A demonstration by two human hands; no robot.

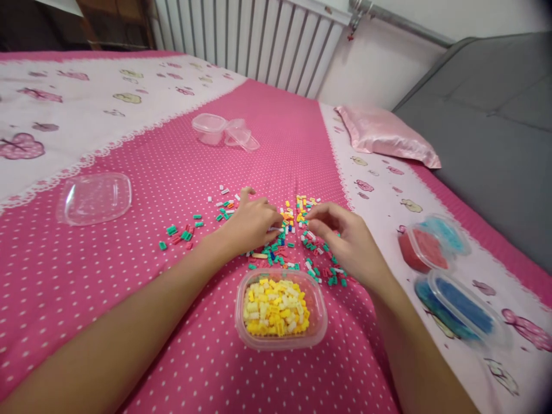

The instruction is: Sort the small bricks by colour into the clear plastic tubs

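From the head, we've got tiny green, red, white and yellow bricks (273, 249) scattered on the sheet (276, 379), beyond a tub (318, 310); our left hand (255, 224) and right hand (347, 238) curl there, fingers bent, whether pinching we can't tell.

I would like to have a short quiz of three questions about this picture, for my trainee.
1. Main colour inside the tub nearest the camera: (A) blue, (B) yellow or (C) red?
2. True or false: the left hand is among scattered pieces.
3. Which hand is nearer to the pink pillow?

Key:
1. B
2. True
3. The right hand
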